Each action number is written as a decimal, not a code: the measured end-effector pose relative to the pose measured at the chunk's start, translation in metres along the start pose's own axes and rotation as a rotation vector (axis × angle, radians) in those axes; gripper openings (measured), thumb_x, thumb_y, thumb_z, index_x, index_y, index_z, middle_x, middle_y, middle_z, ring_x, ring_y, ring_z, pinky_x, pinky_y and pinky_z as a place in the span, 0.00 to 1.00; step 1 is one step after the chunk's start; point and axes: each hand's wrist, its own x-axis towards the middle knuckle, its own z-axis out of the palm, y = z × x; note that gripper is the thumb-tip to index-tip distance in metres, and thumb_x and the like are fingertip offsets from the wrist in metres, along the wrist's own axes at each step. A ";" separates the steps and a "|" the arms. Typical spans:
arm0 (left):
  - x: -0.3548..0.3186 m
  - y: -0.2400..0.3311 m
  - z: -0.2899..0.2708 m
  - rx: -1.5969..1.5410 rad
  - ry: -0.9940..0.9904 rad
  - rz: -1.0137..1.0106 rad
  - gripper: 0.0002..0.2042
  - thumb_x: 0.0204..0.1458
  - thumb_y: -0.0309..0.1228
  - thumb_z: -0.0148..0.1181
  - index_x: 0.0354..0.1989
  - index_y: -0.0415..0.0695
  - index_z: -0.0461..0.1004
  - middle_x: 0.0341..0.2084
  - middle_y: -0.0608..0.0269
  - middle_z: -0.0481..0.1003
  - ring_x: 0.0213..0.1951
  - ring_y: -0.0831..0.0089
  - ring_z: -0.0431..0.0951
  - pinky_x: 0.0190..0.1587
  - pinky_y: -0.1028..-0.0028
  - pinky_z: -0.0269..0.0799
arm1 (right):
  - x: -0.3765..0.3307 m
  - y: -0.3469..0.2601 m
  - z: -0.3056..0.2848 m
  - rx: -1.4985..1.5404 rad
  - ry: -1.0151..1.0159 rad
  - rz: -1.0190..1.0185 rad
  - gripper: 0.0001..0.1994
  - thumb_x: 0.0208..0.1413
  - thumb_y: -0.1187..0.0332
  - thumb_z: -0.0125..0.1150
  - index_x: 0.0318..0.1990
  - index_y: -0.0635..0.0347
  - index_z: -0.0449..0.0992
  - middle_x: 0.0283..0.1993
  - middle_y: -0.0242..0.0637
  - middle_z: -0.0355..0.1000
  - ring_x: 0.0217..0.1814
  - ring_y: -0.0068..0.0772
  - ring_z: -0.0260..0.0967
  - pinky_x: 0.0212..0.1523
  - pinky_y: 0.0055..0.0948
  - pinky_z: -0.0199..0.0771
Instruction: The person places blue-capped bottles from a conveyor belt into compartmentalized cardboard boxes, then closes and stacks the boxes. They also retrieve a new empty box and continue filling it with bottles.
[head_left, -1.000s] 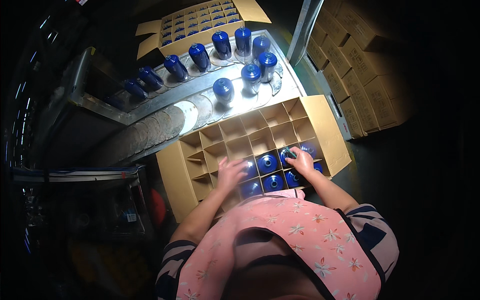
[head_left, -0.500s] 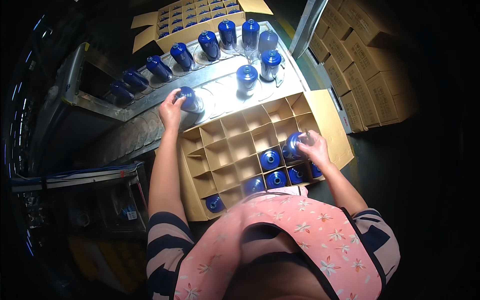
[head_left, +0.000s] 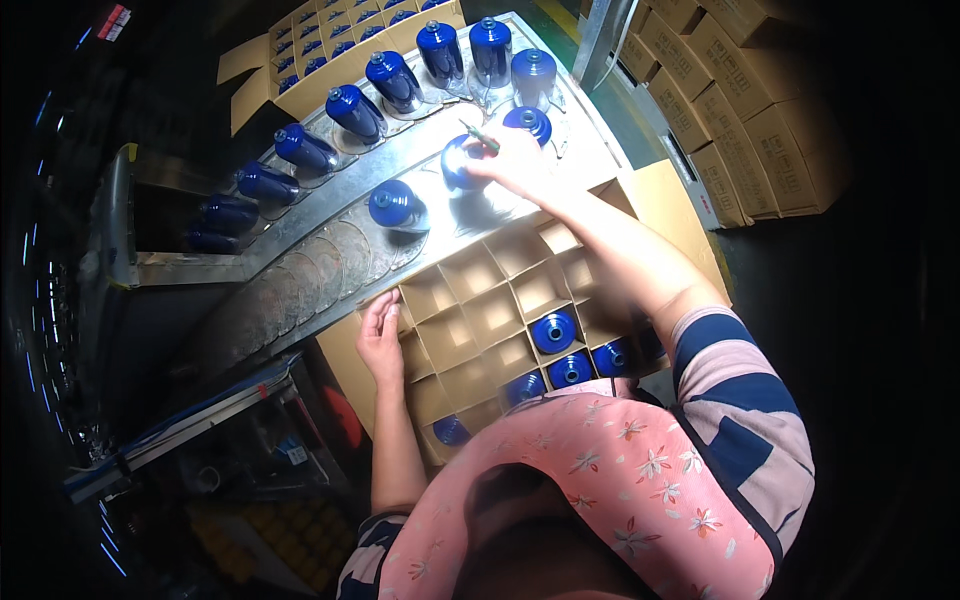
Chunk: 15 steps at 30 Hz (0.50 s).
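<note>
In the upper middle, conveyor: grey metal conveyor of overlapping round plates (head_left: 330, 262), brightly lit, running diagonally past the far side of the near carton.
Bottom centre, apron: pink floral apron with dark edging (head_left: 620, 455), on the person; covers part of the near carton.
Right, stack: brown cardboard cartons (head_left: 740, 125), closed, piled beyond the conveyor's end.
Centre, near carton: open brown cardboard carton with a divider grid (head_left: 480, 312), flaps out; most visible cells bare.
Top left, far carton: second open brown carton (head_left: 258, 108), divided, blue tops in its cells.
Right hand: right hand (head_left: 508, 158) over the conveyor, grip closed on the tool, fingertips at the held-side bottle; cannot tell if they grip that too.
Left hand: left hand (head_left: 380, 338) at the near carton's left edge, grip loose and empty, fingers slightly bent; contact unclear.
Held-side bottle: glossy blue cylindrical bottle (head_left: 457, 162), upright on the conveyor.
Line bottles: same blue type (head_left: 394, 82), curved row along the far side, a few more nearer.
Packed bottles: blue, necks up (head_left: 554, 332), mostly near side of carton.
Tool: thin green pen-like tool (head_left: 482, 137), out of right fingers.
</note>
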 end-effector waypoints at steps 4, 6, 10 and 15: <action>-0.095 -0.002 -0.014 0.059 0.062 -0.385 0.12 0.58 0.20 0.56 0.49 0.30 0.73 0.43 0.53 0.79 0.45 0.74 0.79 0.52 0.77 0.72 | 0.019 0.031 0.041 -0.185 -0.071 0.177 0.22 0.45 0.58 0.67 0.49 0.56 0.79 0.34 0.44 0.77 0.35 0.34 0.76 0.41 0.31 0.75; -0.116 -0.006 -0.011 0.032 -0.015 -0.313 0.12 0.57 0.21 0.56 0.49 0.31 0.74 0.44 0.55 0.79 0.44 0.75 0.79 0.51 0.77 0.72 | 0.018 0.040 0.042 -0.203 0.058 0.111 0.23 0.47 0.59 0.67 0.51 0.57 0.77 0.34 0.42 0.78 0.33 0.32 0.76 0.39 0.31 0.75; -0.124 -0.011 0.019 0.072 -0.239 -0.290 0.12 0.56 0.20 0.58 0.49 0.36 0.76 0.43 0.59 0.78 0.44 0.75 0.78 0.50 0.77 0.73 | -0.034 0.055 0.003 0.158 0.161 0.090 0.15 0.55 0.56 0.63 0.42 0.59 0.79 0.19 0.34 0.73 0.20 0.23 0.71 0.27 0.27 0.71; -0.110 -0.028 0.067 0.580 -0.736 0.343 0.19 0.48 0.28 0.65 0.51 0.50 0.77 0.43 0.60 0.78 0.50 0.65 0.73 0.57 0.63 0.64 | -0.224 0.089 -0.071 0.102 0.047 0.496 0.13 0.61 0.58 0.57 0.31 0.58 0.77 0.17 0.30 0.70 0.17 0.19 0.66 0.22 0.22 0.67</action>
